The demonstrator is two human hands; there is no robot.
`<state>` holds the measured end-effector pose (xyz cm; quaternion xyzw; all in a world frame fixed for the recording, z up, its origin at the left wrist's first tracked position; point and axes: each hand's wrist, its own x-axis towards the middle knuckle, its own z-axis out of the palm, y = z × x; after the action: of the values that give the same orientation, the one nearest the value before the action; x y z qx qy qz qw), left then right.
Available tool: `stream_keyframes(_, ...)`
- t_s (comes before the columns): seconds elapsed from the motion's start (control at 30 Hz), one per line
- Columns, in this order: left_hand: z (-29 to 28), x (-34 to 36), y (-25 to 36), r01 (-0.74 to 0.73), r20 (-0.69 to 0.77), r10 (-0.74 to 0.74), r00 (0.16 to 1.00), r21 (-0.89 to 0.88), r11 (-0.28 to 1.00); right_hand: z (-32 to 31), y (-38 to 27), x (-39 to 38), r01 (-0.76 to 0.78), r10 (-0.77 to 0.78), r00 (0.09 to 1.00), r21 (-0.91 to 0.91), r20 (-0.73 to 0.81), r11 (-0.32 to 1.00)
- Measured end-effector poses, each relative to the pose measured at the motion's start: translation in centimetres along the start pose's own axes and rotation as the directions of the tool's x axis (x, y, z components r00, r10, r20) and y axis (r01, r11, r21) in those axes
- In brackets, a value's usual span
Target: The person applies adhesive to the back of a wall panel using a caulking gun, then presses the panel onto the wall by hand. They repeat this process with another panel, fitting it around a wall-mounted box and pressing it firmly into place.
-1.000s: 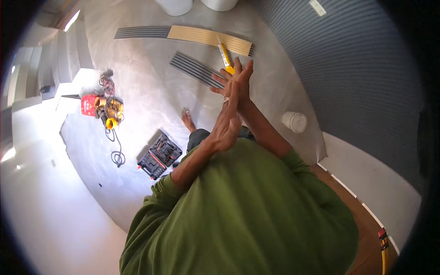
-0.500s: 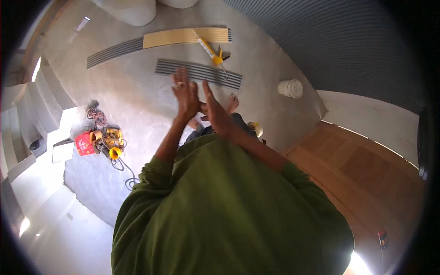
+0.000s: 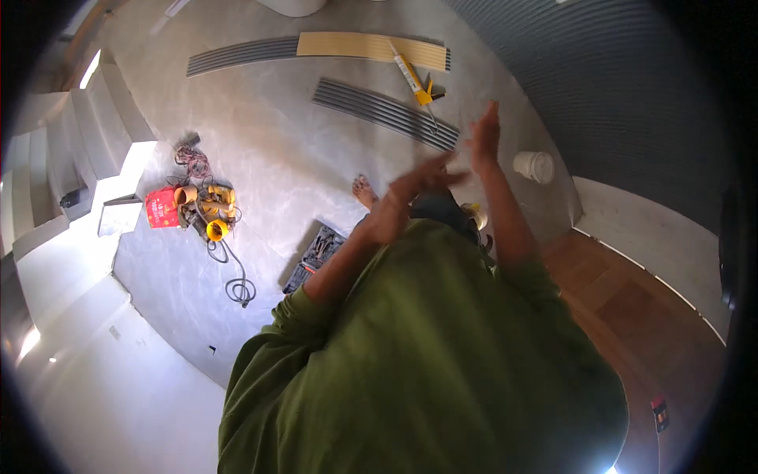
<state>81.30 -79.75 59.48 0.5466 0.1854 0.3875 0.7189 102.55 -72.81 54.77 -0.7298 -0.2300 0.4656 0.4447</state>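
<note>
In front of my body, my left hand (image 3: 407,193) reaches toward the right with its fingers stretched out, somewhat smeared by motion. It holds nothing that I can see. To its right, my right hand (image 3: 485,141) is raised with extended fingers and nothing in it; a gap separates the two hands. Beyond them a short grey fluted panel (image 3: 383,110) lies on the floor. A yellow caulking gun (image 3: 414,79) with a white tube rests across a longer strip, made of a grey fluted panel (image 3: 249,57) and a tan fluted panel (image 3: 355,46).
At left lie a red bag (image 3: 163,209), yellow power tools (image 3: 219,197) and a coiled cable (image 3: 239,289). An open dark tool case (image 3: 314,257) sits beside my left forearm. A white bucket (image 3: 534,166) stands near the dark ribbed wall (image 3: 616,95); wooden boards (image 3: 616,276) lie at right.
My hands, close together before, have moved apart; the right swung right and the left turned its fingers rightward. The view has shifted, and the tool case now shows.
</note>
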Motion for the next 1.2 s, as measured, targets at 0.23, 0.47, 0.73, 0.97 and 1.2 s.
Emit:
stream_keyframes(0.23, -14.7, -9.3, -2.3, 0.614, -0.857, -0.072, 0.510, 0.304, 0.729, -23.2, 18.6, 2.8, -0.160, 0.263, 0.964, -0.847, -0.025, 0.507)
stream_keyframes(0.47, -19.4, -24.5, -7.7, 0.952, -0.884, -0.353, 0.306, 0.274, 0.139, -26.8, 20.8, -10.1, -0.599, 0.579, 0.781, -0.537, -0.233, 0.593)
stream_keyframes(0.73, -16.8, -22.8, -18.3, 0.939, -0.709, -0.629, 0.318, 0.143, 0.313, -26.0, 21.1, -9.6, -0.601, 0.583, 0.786, -0.478, -0.206, 0.640)
stream_keyframes(0.97, -15.8, -19.1, -18.0, 0.910, -0.678, -0.682, 0.274, -0.048, 0.413, -24.8, 19.3, -7.9, -0.525, 0.500, 0.847, -0.443, -0.183, 0.727)
stream_keyframes(1.2, -17.7, -23.4, -17.4, 0.904, -0.734, -0.664, 0.141, -0.178, 0.388, -24.7, 19.0, -8.8, -0.534, 0.518, 0.838, -0.464, -0.173, 0.707)
